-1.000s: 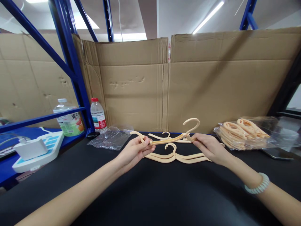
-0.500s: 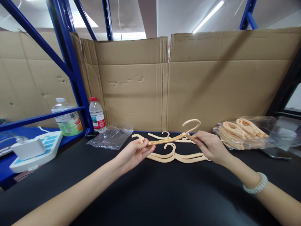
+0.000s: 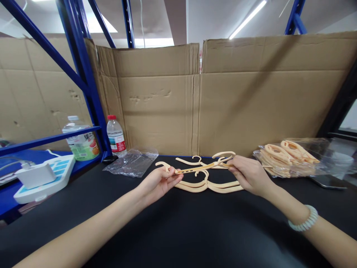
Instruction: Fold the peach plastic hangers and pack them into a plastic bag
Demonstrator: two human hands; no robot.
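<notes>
A cream plastic hanger [image 3: 198,168] is held up between both hands, its hook pointing away and to the right. My left hand [image 3: 159,180] pinches its left end, with a curved tip sticking out past the fingers. My right hand [image 3: 249,174] grips the right part beside the hook; the fingers hide that end. Below and behind it, two similar hangers [image 3: 223,190] lie close together on the black table [image 3: 178,227]. More cream hanger pieces [image 3: 186,161] lie farther back, partly covered by the held one.
At right a clear bag of folded hangers [image 3: 290,156] lies near a dark phone [image 3: 328,181]. Back left are an empty plastic bag [image 3: 132,163], a red-capped bottle [image 3: 116,139], a larger bottle [image 3: 82,141] and a white power strip [image 3: 46,182]. Cardboard [image 3: 156,111] walls the back.
The held hanger has been turned so its hook tips down and away, and the slotted side of its arm now shows. Both hands keep their hold in nearly the same place.
</notes>
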